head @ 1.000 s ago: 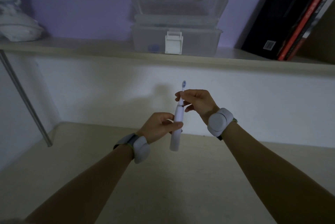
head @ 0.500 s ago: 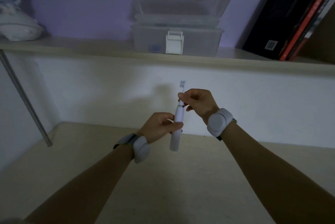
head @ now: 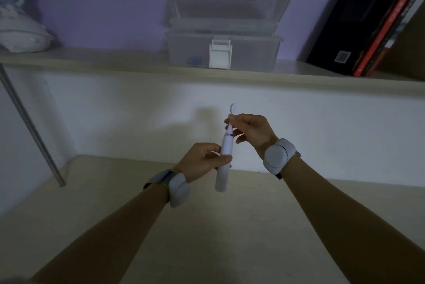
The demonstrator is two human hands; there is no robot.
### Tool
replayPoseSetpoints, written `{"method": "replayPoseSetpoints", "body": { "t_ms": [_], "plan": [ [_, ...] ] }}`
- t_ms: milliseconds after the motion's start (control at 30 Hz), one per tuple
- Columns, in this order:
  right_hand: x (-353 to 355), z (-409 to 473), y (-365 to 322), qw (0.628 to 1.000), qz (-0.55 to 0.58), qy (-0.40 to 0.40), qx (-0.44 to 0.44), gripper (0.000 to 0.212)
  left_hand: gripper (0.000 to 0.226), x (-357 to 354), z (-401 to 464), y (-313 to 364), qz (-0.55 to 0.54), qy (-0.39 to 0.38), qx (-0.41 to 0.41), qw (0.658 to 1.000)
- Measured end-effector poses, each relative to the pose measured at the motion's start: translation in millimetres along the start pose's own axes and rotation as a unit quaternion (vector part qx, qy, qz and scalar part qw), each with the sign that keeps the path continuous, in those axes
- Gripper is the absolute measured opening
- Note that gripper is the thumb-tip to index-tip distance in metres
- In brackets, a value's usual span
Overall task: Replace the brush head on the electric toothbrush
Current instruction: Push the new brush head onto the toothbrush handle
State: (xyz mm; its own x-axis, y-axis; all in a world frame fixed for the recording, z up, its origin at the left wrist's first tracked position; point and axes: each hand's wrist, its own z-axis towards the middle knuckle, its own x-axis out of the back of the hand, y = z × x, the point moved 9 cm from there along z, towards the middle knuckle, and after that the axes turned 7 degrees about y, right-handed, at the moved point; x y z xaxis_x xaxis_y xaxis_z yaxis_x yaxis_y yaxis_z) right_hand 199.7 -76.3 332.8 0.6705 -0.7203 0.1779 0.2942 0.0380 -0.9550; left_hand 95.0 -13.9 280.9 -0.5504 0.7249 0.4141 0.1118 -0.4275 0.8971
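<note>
Beige desk point(head: 207, 249), toothbrush point(head: 224, 159) between both hands

Dim light. Beige shelf point(head: 138, 65) spans a lilac wall point(head: 103, 3); white wall point(head: 115, 109) below the shelf, pale tabletop point(head: 207, 237) beneath, metal pole point(head: 34, 132) under its left end.

white toothbrush point(head: 224, 157), translucent grey box point(head: 224, 50), black and red books point(head: 372, 21), lilac wall point(head: 103, 3)
</note>
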Motion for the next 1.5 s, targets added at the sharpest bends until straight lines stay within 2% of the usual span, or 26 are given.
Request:
{"method": "replayPoseSetpoints", "body": {
  "t_ms": [167,567,867,1200,1500],
  "plan": [
    [-3.7,-5.0,-1.5,0.999,0.003,-0.032,0.003,0.019,0.031,1.0,-0.7,0.5,-0.008,0.003,-0.001,1.0],
    [2.4,-4.7,-4.1,0.999,-0.014,0.004,0.035,0.018,0.028,0.0,-3.3,1.1,-0.029,-0.005,-0.002,1.0],
    [-9.5,-10.7,5.2,0.998,-0.002,-0.06,-0.006,0.026,0.027,-3.2,-3.9,2.7,-0.032,-0.014,-0.016,0.999],
    [-3.7,-9.6,9.7,0.999,0.026,-0.024,0.005,0.026,0.03,-1.8,-2.2,3.4,-0.013,0.004,-0.028,1.0],
    [3.3,-5.2,8.9,0.997,0.058,0.035,0.026,0.017,0.032,1.7,1.5,8.5,0.028,0.034,-0.048,0.998]
  ]
}}
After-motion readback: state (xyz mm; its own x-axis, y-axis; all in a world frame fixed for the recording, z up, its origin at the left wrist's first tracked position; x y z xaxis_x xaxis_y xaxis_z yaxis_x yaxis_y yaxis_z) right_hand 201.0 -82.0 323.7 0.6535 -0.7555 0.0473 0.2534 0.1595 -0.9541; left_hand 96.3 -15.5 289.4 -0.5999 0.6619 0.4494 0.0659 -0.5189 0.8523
